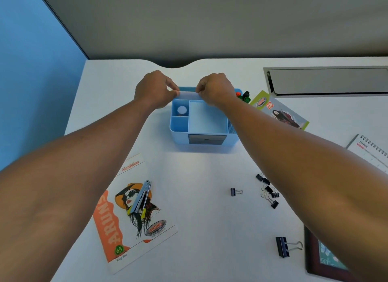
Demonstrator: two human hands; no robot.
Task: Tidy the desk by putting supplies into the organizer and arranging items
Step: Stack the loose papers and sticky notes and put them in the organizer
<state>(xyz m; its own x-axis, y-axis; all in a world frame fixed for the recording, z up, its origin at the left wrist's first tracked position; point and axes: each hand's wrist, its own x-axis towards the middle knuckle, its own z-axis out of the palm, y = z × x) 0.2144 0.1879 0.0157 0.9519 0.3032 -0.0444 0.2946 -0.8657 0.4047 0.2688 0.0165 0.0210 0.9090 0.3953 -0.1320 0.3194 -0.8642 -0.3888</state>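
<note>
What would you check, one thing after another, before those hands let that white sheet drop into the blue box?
1. Both hands hold the white sheet: left hand and right hand pinch its top edge. Ok.
2. Sheet over the blue organizer: ok.
3. Large compartment free: something pale fills it already. Cannot tell.
4. Small compartment's round white item clear of the sheet: ok.
5. Binder clips tidied away: not ok.
6. Stapler put away: not ok, lies on a leaflet.
</note>
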